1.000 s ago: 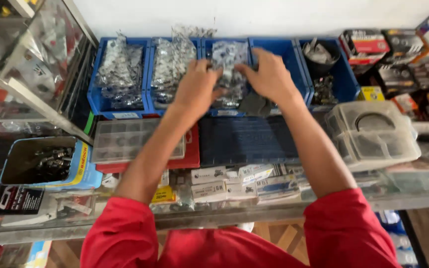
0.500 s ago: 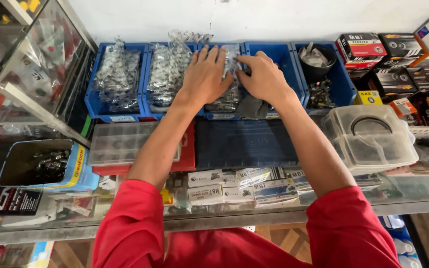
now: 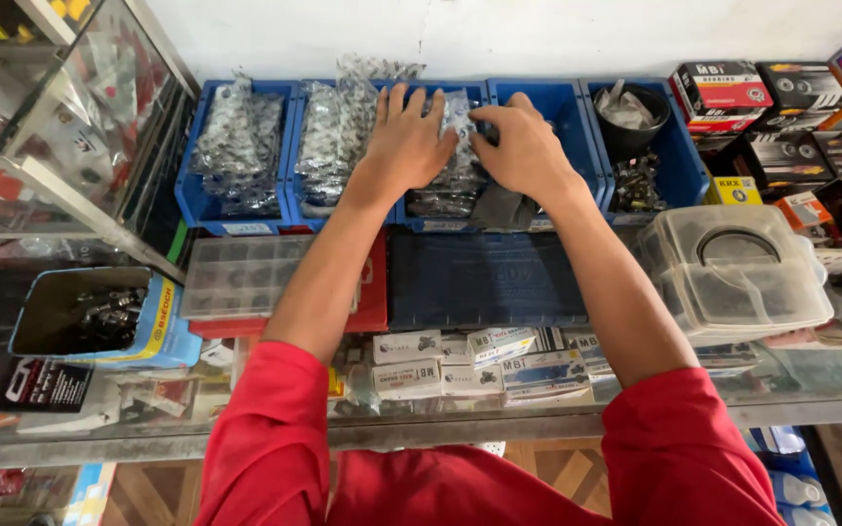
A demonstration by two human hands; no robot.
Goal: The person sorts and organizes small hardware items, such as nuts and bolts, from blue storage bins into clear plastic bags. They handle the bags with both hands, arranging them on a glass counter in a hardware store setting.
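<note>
My left hand (image 3: pixel 406 144) lies flat, fingers spread, on clear plastic packets of small metal parts (image 3: pixel 445 185) stacked in a blue bin (image 3: pixel 548 102) at the back of the counter. My right hand (image 3: pixel 523 148) rests on the same stack just to the right, fingers curled over a packet's edge. The two hands almost touch. A dark flat packet (image 3: pixel 501 207) lies under my right wrist. Both arms wear red sleeves.
More blue bins hold packets (image 3: pixel 238 146) at left and loose metal parts (image 3: pixel 638 180) at right. A dark blue case (image 3: pixel 484 278), a clear compartment box (image 3: pixel 236 276), a clear lidded container (image 3: pixel 738 273), boxed goods (image 3: pixel 791 97) and a glass cabinet (image 3: pixel 51 127) surround them.
Both hands have come down from lifting packets and now press flat on the stack in the blue bin. The view has tilted slightly downward.
</note>
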